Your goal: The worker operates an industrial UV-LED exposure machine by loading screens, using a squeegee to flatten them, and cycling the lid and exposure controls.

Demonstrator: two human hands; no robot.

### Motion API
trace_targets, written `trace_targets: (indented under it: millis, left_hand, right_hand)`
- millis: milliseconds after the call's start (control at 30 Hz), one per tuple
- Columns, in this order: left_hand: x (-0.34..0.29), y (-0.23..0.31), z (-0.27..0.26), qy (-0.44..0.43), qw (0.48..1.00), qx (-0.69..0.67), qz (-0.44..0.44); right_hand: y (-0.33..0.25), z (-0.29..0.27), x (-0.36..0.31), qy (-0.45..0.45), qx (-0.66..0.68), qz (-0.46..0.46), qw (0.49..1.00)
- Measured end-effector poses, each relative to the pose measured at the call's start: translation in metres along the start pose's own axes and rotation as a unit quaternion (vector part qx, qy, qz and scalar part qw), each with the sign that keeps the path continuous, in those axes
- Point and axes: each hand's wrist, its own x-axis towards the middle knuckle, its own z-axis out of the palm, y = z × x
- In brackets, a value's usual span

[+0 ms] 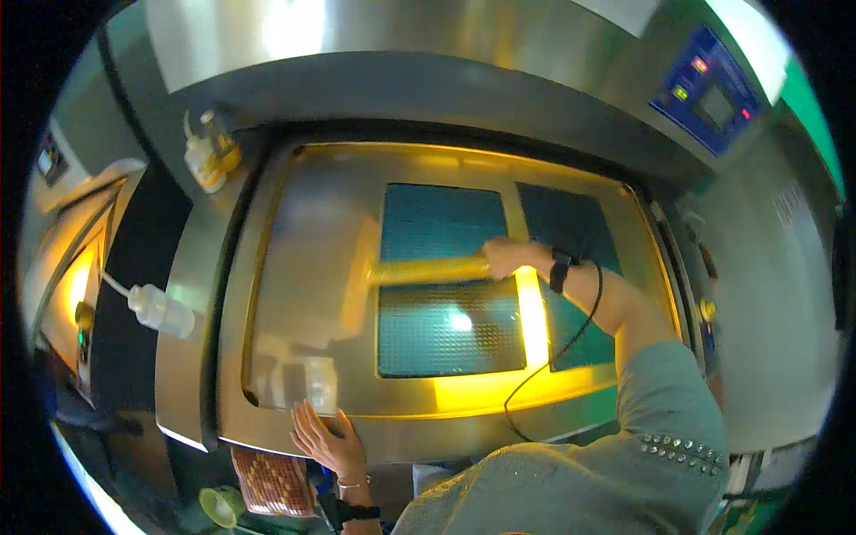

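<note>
My right hand [508, 259] is closed on one end of a yellow bar-shaped tool [432, 271], which reaches leftward over a dark teal panel [443, 223]. The tool's exact kind is hard to make out. Below it the panel shows a fine grid pattern and a bright glare spot. A second dark teal panel [571, 223] lies to the right, partly covered by my right forearm. Both panels rest in a shallow metal bed [308, 241]. My left hand [330, 441] has its fingers spread at the bed's near edge, beside a pale rectangular patch [321, 383].
Squeeze bottles stand at the back left [205, 165], and a white one [160, 310] lies tilted on the left ledge. A blue control panel [709, 94] is at the upper right. A black cable [562, 343] hangs by my right wrist. A brown woven-looking item [272, 481] is at lower left.
</note>
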Motion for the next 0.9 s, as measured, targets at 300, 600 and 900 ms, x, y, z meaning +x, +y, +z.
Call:
trace_targets:
  millis: [300, 600, 900]
  left_hand:
    - [-0.012, 0.150, -0.035, -0.184, 0.884, -0.091, 0.420]
    - [-0.085, 0.233, -0.010, -0.231, 0.823, -0.020, 0.519]
    - [-0.134, 0.357, -0.007, -0.273, 0.817, 0.073, 0.502]
  right_hand:
    - [-0.112, 0.126, -0.161, -0.074, 0.011, -0.133, 0.988]
    - [-0.005, 0.204, -0.380, 0.343, 0.333, 0.089, 0.874]
    - [0.241, 0.326, -0.596, 0.495, 0.042, 0.576, 0.649]
